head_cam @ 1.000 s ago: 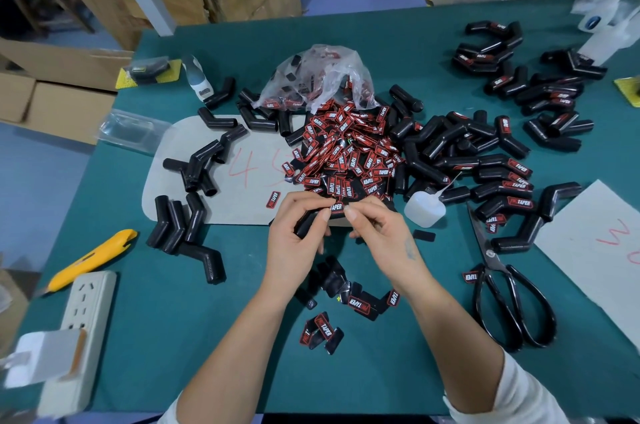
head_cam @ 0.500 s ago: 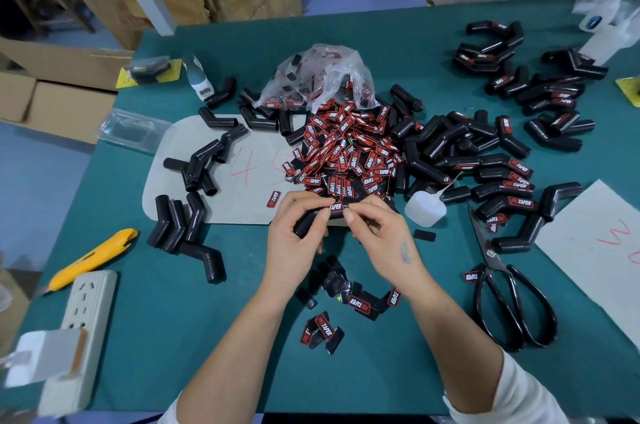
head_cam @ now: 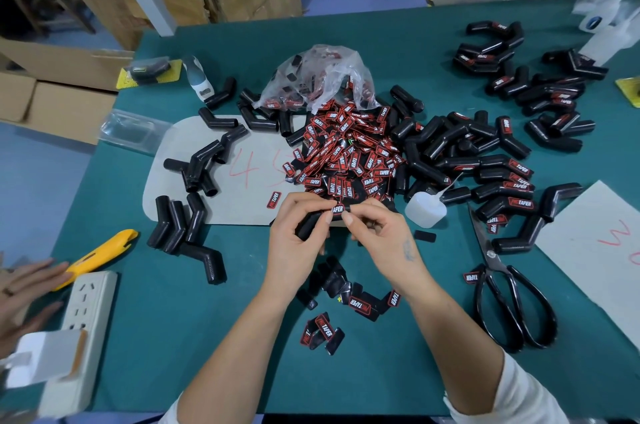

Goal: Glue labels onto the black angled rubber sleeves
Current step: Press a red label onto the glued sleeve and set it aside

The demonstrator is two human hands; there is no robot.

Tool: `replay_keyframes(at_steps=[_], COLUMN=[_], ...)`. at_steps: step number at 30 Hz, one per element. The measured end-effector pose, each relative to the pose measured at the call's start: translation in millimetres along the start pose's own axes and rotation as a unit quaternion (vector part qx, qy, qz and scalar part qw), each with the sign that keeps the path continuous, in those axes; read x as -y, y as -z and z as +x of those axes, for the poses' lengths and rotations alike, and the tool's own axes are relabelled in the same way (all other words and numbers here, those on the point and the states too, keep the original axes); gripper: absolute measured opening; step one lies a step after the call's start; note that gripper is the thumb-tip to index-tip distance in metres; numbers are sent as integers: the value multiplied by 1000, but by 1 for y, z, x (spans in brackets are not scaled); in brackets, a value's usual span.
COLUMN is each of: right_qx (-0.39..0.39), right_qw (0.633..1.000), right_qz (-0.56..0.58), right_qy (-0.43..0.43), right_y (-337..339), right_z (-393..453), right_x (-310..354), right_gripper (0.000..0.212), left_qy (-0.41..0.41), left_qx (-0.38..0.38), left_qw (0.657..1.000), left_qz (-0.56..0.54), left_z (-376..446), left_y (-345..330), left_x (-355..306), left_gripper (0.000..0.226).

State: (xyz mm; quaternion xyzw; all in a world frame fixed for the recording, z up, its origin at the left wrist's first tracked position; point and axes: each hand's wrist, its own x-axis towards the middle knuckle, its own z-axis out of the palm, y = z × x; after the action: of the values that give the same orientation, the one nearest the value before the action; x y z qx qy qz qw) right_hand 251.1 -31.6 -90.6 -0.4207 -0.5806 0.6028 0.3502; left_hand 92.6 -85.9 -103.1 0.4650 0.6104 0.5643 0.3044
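My left hand [head_cam: 297, 243] grips a black angled rubber sleeve [head_cam: 309, 226] at the middle of the green table. A red and black label [head_cam: 337, 209] lies on the sleeve's top, and both thumbs and forefingers pinch it there. My right hand [head_cam: 381, 236] has its fingers curled around the label's right end. Just behind my hands lies a heap of loose labels [head_cam: 346, 153] spilling from a clear plastic bag [head_cam: 322, 77]. Bare sleeves [head_cam: 194, 215] lie to the left, labelled sleeves [head_cam: 505, 188] to the right. A small white glue bottle [head_cam: 425, 208] stands right of my right hand.
Black scissors [head_cam: 509, 302] lie at the right, beside a white sheet [head_cam: 595, 250]. A yellow utility knife [head_cam: 100, 257] and a white power strip [head_cam: 83, 330] lie at the left edge, where another person's hand [head_cam: 24, 288] reaches in. Loose labels [head_cam: 360, 302] lie under my wrists.
My hands stay over the same spot, still working the label on the sleeve. Another person's hand has come into view at the left edge by the yellow knife.
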Motion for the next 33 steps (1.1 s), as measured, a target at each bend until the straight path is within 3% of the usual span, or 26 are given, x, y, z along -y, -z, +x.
replay_keyframes(at_steps=[19, 26, 33], right_qx=[30, 26, 22], right_qw=[998, 997, 997], right_qz=[49, 65, 63], right_qy=[-11, -11, -28], right_y=[2, 1, 2], right_z=[0, 0, -1], right_x=[3, 6, 10], right_gripper=[17, 30, 16], left_qy=[1, 11, 4], left_qx=[-1, 4, 3], left_qw=[1000, 999, 999], left_qz=[-30, -32, -38], left_z=[0, 0, 0], left_y=[0, -1, 1], left_x=[-10, -11, -11], left_gripper=[15, 14, 14])
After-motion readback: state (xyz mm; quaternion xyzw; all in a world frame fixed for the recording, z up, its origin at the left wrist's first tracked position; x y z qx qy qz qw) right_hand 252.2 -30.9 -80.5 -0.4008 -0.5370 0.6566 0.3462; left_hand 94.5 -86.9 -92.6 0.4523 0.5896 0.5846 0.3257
